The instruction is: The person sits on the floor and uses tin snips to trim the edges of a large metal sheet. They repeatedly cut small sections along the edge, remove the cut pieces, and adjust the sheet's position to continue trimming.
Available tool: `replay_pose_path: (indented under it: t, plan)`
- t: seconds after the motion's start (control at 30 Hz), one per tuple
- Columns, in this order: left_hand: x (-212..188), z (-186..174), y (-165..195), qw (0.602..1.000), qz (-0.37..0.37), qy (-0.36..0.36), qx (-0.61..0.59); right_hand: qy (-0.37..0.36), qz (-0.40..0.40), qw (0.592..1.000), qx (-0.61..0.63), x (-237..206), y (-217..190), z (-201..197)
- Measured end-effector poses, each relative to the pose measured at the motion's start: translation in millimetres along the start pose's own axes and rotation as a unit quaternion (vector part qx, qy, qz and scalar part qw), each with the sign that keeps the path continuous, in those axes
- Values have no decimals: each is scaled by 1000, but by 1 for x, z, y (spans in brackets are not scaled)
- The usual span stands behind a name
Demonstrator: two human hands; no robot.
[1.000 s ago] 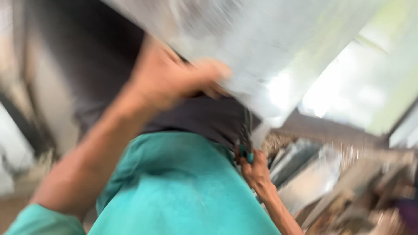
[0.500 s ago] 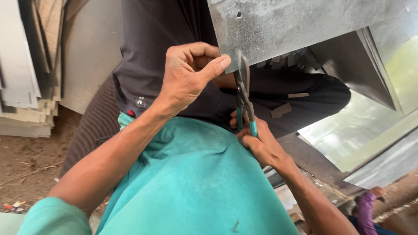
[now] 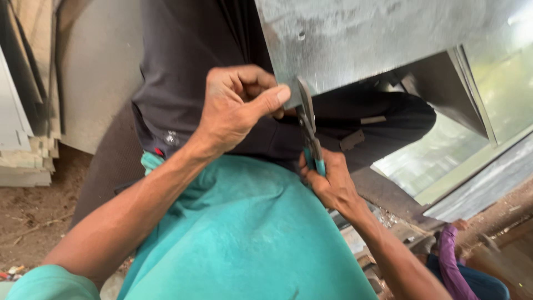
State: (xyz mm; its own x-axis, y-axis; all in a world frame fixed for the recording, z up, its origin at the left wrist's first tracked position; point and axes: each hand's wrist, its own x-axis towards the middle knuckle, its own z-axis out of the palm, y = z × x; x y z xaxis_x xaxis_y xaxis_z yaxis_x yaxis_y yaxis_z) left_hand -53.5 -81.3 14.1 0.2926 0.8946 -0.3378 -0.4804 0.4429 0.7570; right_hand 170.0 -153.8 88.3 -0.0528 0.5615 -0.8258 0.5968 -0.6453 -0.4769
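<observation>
Teal-handled snips (image 3: 308, 130) clamped in my right hand (image 3: 328, 183), fist closed round grips. Blades sat at lower corner of galvanized sheet (image 3: 366, 44), just at its edge. Left hand (image 3: 239, 105) pinched same edge beside blades, thumb pressed flat. Cut looked barely begun; most of sheet uncut. Stacked panels (image 3: 25, 111) stood well apart at left.

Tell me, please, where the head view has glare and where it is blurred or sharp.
Head view: glare washes out the metal sheet at its upper right; left hand and snips are sharp; right hand is shadowed; the lower right corner is slightly soft.
</observation>
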Motion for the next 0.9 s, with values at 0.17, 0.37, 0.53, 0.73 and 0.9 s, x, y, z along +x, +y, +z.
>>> replay_pose_path:
  t: [0.17, 0.37, 0.53, 0.73, 0.9]
  plan:
    - [1, 1, -4, 995, -73, 2, -64, 0, -6, 998, -61, 2, -21, -5]
    - [1, -1, -6, 979, -117, -6, -167, 8, -35, 999, -25, 7, -45, -10]
    - [-3, 1, -10, 979, -125, -20, -158, 21, 46, 993, -108, 7, -58, -12]
    - [5, 6, 20, 980, -149, -39, -124, 47, -40, 995, -75, 13, -64, -11]
    - [17, -32, 74, 948, -48, -70, 306, 65, -9, 996, -65, 17, -43, -8]
